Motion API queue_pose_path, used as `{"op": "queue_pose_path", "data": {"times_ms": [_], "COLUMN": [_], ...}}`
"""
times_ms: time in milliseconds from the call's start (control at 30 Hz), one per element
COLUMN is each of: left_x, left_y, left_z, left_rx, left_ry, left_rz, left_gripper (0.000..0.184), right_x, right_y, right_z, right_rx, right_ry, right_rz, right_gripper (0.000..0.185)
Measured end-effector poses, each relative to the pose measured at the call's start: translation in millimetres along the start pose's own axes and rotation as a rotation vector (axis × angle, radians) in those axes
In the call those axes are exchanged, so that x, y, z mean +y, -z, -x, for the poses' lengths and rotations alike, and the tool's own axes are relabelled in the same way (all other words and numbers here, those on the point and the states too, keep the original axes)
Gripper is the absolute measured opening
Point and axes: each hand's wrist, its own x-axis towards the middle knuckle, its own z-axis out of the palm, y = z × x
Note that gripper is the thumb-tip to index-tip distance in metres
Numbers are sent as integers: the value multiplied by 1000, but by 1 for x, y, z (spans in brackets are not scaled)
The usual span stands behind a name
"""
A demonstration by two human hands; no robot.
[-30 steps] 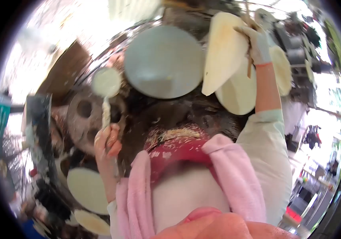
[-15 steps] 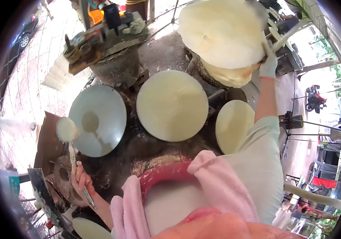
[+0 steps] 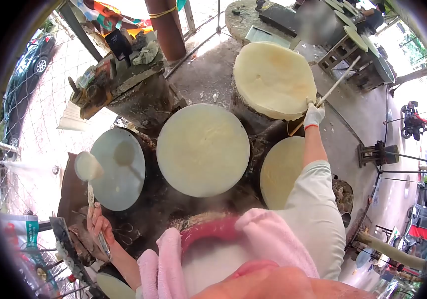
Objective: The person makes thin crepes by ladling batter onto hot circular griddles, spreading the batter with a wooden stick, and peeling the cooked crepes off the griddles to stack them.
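On the left, my left hand (image 3: 100, 226) is closed round the batter-crusted handle of a ladle (image 3: 87, 167). The ladle's round bowl hangs over the edge of a pale bluish round griddle (image 3: 111, 187), where it casts a shadow. My right hand (image 3: 314, 115), in a white glove, grips a thin wooden stick (image 3: 340, 82) beside a stack of large round pale pancakes (image 3: 273, 79). A thin cream-coloured layer covers the middle griddle (image 3: 203, 149). My right sleeve partly hides the right griddle (image 3: 281, 167), which carries a similar layer.
A cluttered stand (image 3: 139, 89) with a dark upright object is at the upper left, near a brown post (image 3: 166, 30). More round sheets (image 3: 355, 39) lie at the upper right. A pink towel (image 3: 278, 234) hangs round my neck. A wire fence and a parked car (image 3: 26, 74) are on the left.
The top pancake, earlier spread out large and partly raised, now lies flat on the stack. My right hand has moved lower beside it. My left hand still holds the ladle near the left griddle.
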Motion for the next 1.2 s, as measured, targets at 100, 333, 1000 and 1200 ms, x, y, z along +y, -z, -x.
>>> {"op": "queue_pose_path", "data": {"times_ms": [100,333,1000,1200], "left_x": [3,-7,34,110], "left_y": [7,-1,191,153], "left_z": [-9,-44,-238,-192], "left_rx": [-17,-170,-96,145], "left_ry": [9,57,-666,-1213], "left_rz": [-28,-249,-2364,-1839], "left_gripper": [39,26,44,35], "right_x": [-17,-72,-103,-82], "right_y": [9,7,-156,-173], "right_z": [-10,37,636,681], "right_rx": [-78,54,-1087,-1150], "right_ry": [64,270,321,-144], "right_rz": [342,732,850,413], "right_gripper": [34,57,51,49]}}
